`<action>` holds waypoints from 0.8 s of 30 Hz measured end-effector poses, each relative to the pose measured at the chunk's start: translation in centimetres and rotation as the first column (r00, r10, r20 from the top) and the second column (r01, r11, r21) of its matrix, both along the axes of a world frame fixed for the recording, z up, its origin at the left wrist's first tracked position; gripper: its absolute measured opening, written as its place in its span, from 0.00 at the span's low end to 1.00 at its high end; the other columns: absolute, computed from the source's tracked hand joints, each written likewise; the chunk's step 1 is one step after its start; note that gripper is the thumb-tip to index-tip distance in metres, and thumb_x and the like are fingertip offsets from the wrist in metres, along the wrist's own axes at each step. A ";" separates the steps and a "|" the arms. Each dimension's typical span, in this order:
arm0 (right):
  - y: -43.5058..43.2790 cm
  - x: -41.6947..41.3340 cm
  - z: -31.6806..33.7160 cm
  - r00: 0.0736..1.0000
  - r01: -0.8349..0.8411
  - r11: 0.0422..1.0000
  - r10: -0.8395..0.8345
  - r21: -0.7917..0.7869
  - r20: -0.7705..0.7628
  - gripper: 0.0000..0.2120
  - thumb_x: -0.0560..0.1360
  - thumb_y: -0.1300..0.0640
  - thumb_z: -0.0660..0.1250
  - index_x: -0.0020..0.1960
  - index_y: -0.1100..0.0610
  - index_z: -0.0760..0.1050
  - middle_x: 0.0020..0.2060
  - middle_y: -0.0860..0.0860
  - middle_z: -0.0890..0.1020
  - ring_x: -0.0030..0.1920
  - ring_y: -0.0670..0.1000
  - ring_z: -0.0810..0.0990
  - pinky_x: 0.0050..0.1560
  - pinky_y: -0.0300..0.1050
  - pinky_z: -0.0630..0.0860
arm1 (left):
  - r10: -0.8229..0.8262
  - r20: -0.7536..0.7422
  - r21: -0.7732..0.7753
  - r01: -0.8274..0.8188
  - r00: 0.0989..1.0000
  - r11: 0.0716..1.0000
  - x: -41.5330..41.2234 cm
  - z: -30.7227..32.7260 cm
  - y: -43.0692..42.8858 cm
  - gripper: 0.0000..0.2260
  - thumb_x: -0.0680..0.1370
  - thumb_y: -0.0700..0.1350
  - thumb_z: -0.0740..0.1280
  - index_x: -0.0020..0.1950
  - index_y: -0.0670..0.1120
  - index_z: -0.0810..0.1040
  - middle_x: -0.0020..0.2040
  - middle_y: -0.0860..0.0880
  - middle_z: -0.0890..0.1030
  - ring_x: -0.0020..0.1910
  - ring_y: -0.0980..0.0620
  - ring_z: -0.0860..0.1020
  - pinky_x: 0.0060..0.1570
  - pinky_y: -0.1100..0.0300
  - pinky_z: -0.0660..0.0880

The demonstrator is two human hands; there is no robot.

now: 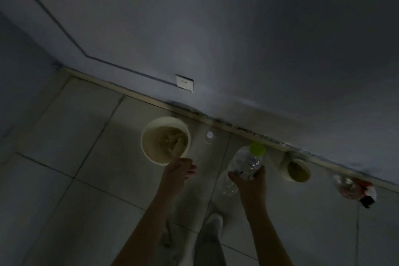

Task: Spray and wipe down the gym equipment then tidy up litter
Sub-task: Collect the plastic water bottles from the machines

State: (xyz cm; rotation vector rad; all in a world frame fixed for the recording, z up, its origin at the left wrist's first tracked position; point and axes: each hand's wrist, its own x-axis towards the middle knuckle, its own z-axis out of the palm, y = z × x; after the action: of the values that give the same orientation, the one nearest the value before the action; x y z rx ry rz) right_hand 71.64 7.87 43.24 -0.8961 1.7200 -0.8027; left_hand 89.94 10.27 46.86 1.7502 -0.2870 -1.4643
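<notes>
Dim tiled floor (86, 179): my right hand (250, 185), fingers clamped on the green-capped bottle (246, 163) right of the cream bin (144, 144), left hand (179, 169) loose and empty at its near rim; I advise centring it over the opening before release.

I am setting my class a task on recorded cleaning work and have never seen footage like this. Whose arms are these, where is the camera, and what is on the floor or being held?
There is no machine here. A person wears one camera on the head, and it looks down at their own bare arms. The right hand has its fingers curled round a clear plastic bottle with a green cap. The left hand is beside the rim of a cream tub, but the picture is too dim to show whether it touches. Also on the tiled floor, along the wall, are a white-capped bottle, a smaller tub and some crumpled litter.
</notes>
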 end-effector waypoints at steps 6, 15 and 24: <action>-3.6 0.2 -11.8 0.999 0.006 0.998 -0.004 0.070 -0.037 0.31 0.62 0.73 0.76 0.61 0.62 0.68 0.51 0.57 0.77 0.47 0.54 0.77 0.37 0.29 0.71 | -0.102 -0.019 0.113 0.103 0.995 0.988 -0.4 -12.9 -2.1 0.07 0.80 0.37 0.60 0.46 0.45 0.77 0.45 0.43 0.82 0.44 0.48 0.80 0.45 0.58 0.74; -8.1 2.2 -31.7 0.993 0.085 0.993 -0.079 0.081 -0.084 0.27 0.61 0.75 0.75 0.56 0.63 0.69 0.42 0.52 0.78 0.34 0.35 0.77 0.35 0.28 0.71 | -0.239 -0.017 0.159 0.238 0.971 0.958 0.0 -31.9 -5.3 0.08 0.79 0.38 0.61 0.45 0.49 0.77 0.42 0.50 0.82 0.41 0.53 0.80 0.44 0.61 0.74; -11.4 2.3 -45.0 0.983 0.085 0.996 -0.086 -0.015 -0.161 0.33 0.60 0.68 0.77 0.62 0.63 0.69 0.45 0.48 0.77 0.41 0.46 0.77 0.44 0.42 0.78 | -0.275 -0.016 0.146 0.274 0.961 0.950 -0.1 -43.8 -7.2 0.11 0.79 0.36 0.59 0.42 0.50 0.75 0.39 0.51 0.79 0.37 0.57 0.77 0.28 0.75 0.69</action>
State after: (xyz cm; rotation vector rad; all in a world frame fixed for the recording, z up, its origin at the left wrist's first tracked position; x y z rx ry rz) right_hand 73.94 -3.58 -1.76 -0.9186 1.9092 -0.8118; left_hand 89.80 3.03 3.05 1.8892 -0.4495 -1.7173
